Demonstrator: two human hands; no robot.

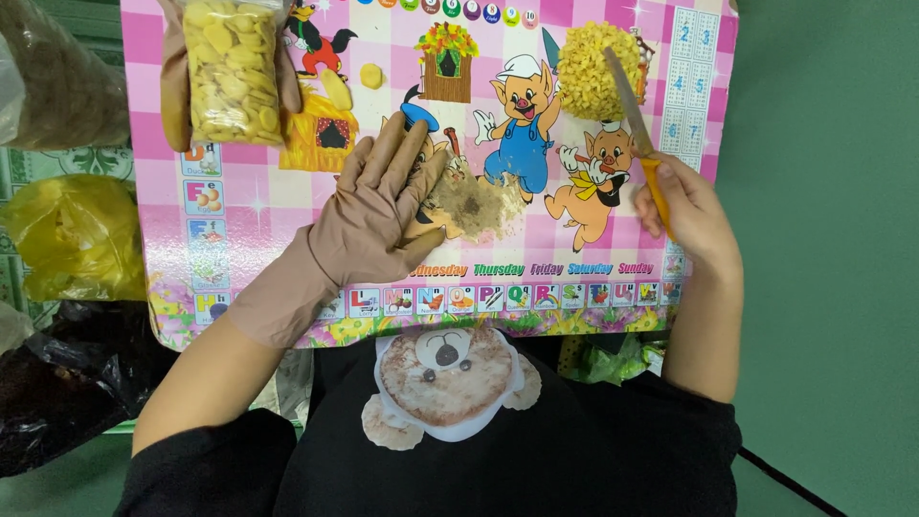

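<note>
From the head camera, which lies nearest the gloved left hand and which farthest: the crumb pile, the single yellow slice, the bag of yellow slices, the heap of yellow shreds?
From the left hand:
1. Crumb pile, just beside its fingers, board centre.
2. Single yellow slice, up near the board's top edge.
3. Bag of yellow slices, top left corner.
4. Heap of yellow shreds, top right, by the knife blade.

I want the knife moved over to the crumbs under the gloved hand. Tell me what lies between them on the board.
Nothing solid does. Between the knife in the right hand and the crumb pile by the gloved left hand is only bare printed board; the chopped yellow heap sits farther up.
</note>
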